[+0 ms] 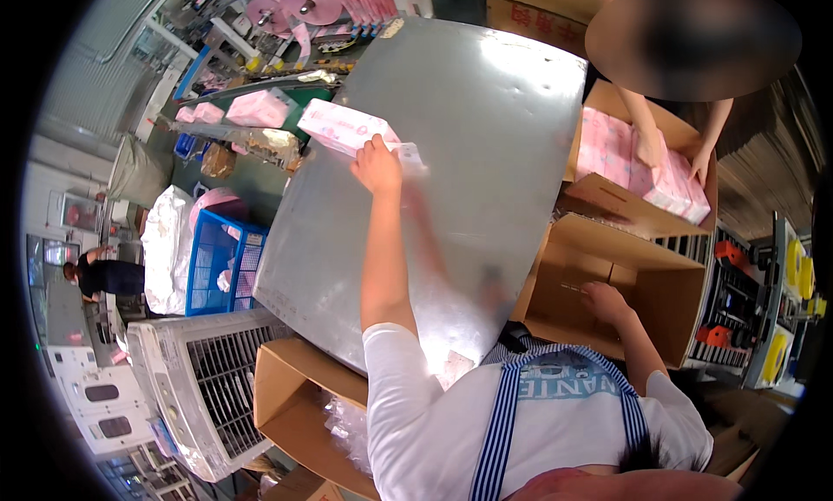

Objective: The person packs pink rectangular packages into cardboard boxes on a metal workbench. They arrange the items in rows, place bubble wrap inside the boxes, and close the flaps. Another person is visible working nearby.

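Observation:
My left hand (378, 165) reaches out over the metal table (468, 111), its fingers closed on the near end of a long pink-and-white wrapped tissue pack (345, 127). Loose clear wrapping sticks out at that end, beside my fingers. The pack lies at the table's left edge, by the end of a conveyor. My right hand (605, 302) is over an open brown carton (646, 254) on my right, fingers loosely bent and holding nothing that I can see. Inside the carton, only bare cardboard shows.
A co-worker's hands (649, 147) press pink packs (612, 145) into another carton beyond mine. More packs (259, 109) lie on the conveyor (239, 134). A blue crate (201, 267) and a cooler-like grilled unit (173, 371) stand left; a carton (291, 397) holding clear plastic sits below.

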{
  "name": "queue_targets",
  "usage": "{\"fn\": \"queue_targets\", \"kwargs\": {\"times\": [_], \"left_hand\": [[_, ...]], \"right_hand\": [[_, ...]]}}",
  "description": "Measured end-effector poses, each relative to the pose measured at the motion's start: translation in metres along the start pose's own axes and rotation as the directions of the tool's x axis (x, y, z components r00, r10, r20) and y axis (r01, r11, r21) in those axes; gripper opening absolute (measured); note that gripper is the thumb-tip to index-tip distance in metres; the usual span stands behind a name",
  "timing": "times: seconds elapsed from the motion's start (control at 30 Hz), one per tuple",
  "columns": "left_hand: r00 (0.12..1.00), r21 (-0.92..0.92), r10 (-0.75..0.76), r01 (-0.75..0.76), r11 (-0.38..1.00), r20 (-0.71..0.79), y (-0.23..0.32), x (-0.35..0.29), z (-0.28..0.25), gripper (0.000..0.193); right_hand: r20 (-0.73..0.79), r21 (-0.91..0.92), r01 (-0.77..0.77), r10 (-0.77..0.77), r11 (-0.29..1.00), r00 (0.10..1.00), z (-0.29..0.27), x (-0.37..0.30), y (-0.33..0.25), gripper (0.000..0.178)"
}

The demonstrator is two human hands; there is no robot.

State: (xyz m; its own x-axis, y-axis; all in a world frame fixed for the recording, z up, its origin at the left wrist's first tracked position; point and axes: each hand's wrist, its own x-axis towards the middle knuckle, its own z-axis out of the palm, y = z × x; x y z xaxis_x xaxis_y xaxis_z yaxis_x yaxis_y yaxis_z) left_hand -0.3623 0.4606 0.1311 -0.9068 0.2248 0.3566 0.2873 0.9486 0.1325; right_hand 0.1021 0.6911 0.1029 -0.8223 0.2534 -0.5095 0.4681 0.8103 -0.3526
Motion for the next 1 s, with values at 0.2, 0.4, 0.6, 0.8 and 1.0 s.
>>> {"fn": "queue_targets", "kwargs": {"times": [0.2, 0.4, 0.6, 0.8, 1.0], "left_hand": [[0.941, 0.09, 0.312, -0.325, 0.942, 0.13, 0.035, -0.048, -0.02, 0.008], [0.984, -0.823, 0.13, -0.173, 0.54, -0.121, 0.089, -0.201, -0.045, 0.013], [0.625, -0.637, -0.137, 0.769, -0.063, 0.768, 0.047, -0.283, 0.01, 0.043], [0.548, -0.398, 0.253, 0.792, -0.464, 0.797, 0.078, -0.295, -0.013, 0.046], [0.7, -0.68, 0.579, -0.182, 0.71, 0.418, 0.116, -0.323, -0.008, 0.038]], "right_hand": [[-0.383, -0.049, 0.296, -0.291, 0.954, 0.877, -0.044, 0.048, -0.066, 0.025], [-0.681, -0.247, 0.337, -0.41, 0.908, 0.607, -0.072, 0.081, -0.145, 0.056], [-0.449, -0.072, 0.233, -0.24, 0.97, 0.861, -0.056, 0.084, -0.152, 0.091], [-0.501, -0.115, 0.319, -0.332, 0.941, 0.799, -0.013, 0.008, -0.059, 0.101], [-0.314, 0.482, 0.042, 0.128, 0.875, 0.941, 0.034, -0.008, 0.026, 0.107]]}}
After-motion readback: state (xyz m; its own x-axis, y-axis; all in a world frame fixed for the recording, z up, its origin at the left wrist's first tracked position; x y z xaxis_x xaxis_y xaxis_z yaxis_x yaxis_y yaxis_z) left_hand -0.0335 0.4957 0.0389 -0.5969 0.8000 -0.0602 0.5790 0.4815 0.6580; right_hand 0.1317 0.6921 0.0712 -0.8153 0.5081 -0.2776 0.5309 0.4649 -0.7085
